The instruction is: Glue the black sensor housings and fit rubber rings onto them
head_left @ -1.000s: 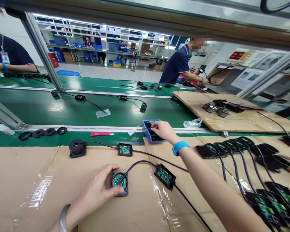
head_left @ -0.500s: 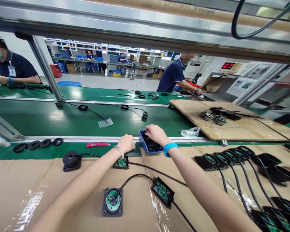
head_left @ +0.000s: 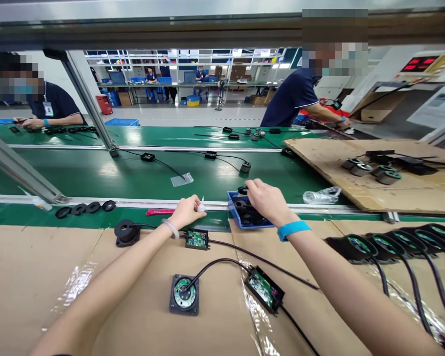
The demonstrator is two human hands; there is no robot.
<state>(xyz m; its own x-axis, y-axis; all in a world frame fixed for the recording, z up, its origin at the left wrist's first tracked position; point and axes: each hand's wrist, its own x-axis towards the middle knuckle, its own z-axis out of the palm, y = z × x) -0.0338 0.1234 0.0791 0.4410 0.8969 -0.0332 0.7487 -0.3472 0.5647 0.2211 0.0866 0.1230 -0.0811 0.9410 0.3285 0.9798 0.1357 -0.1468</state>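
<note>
My left hand (head_left: 186, 213) is closed on a small white bottle with a thin pointed nozzle (head_left: 202, 204), left of a blue bin (head_left: 235, 217). My right hand (head_left: 267, 200) pinches a small black part (head_left: 242, 190) just above the bin's far side. Loose black parts (head_left: 245, 213) lie inside that bin. Nearer me, a black open case with a green circuit board (head_left: 197, 240) is cabled to a round black housing (head_left: 126, 232). In front, a square black base with a round board (head_left: 184, 294) is wired to another open case (head_left: 264, 290).
A red cutter (head_left: 159, 212), several black rings (head_left: 86, 208) and a white dropper bottle (head_left: 39, 201) lie along the rail. Cabled housings (head_left: 359, 247) line the right. A cardboard sheet (head_left: 326, 183) carries metal cylinders. Co-workers (head_left: 291, 101) stand across the bench; a metal post (head_left: 87, 99) rises at left.
My right hand has risen out of the blue bin with a small black part. My left hand has drawn away from the bin's left side, and the white bottle now shows. The view has shifted.
</note>
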